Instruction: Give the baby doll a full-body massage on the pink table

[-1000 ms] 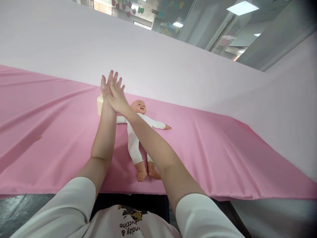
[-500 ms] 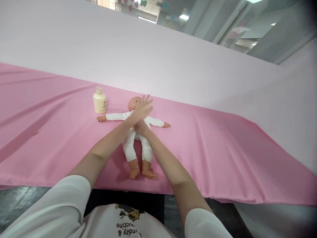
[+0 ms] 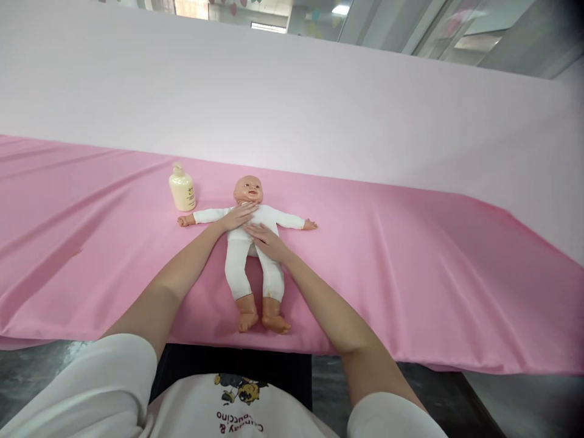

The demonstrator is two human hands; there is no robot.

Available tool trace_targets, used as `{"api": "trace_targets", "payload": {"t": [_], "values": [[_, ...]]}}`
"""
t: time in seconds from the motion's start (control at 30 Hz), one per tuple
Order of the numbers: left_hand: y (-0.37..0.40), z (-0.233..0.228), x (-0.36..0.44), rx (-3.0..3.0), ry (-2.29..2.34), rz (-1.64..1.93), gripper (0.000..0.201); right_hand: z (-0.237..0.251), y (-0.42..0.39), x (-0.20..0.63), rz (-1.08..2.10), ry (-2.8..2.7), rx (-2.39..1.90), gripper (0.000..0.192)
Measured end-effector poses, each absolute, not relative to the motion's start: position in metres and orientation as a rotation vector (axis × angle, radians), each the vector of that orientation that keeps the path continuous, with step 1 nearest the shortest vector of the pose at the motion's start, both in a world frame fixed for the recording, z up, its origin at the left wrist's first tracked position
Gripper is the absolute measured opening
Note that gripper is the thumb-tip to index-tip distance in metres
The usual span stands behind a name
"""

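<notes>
A baby doll (image 3: 238,267) in a white cloth body lies on its back, arms stretched out to the sides and feet toward me. My left hand (image 3: 239,215) rests flat across the doll's upper chest, just under its chin, fingers extended to the right. Lower on the torso, my right hand (image 3: 268,241) lies with its fingers stretched out over the belly. Both hands touch the doll and grip nothing. The doll's head is uncovered, while parts of its chest and belly are hidden beneath my hands.
A cream pump bottle (image 3: 183,190) stands left of the doll's head, near its outstretched hand. Pink cloth (image 3: 387,274) with folds covers the table. A white wall (image 3: 292,103) rises behind it, with glass panes above.
My left hand has come down from in front of the doll's face to its upper chest. My hands were crossed close together and now lie apart on the torso.
</notes>
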State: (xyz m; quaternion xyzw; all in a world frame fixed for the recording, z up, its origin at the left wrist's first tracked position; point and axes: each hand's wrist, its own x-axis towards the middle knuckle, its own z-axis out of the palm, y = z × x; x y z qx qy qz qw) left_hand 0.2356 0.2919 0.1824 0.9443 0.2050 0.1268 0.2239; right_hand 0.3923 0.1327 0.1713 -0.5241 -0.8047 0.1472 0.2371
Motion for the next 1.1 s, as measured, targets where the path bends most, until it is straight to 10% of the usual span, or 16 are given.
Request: {"api": "trace_targets", "payload": {"t": [1.1], "values": [[0.240, 0.172, 0.246, 2.271, 1.385, 0.529, 0.071, 0.176, 0.130, 0.348, 0.140, -1.809, -2.191, 0.071]]}}
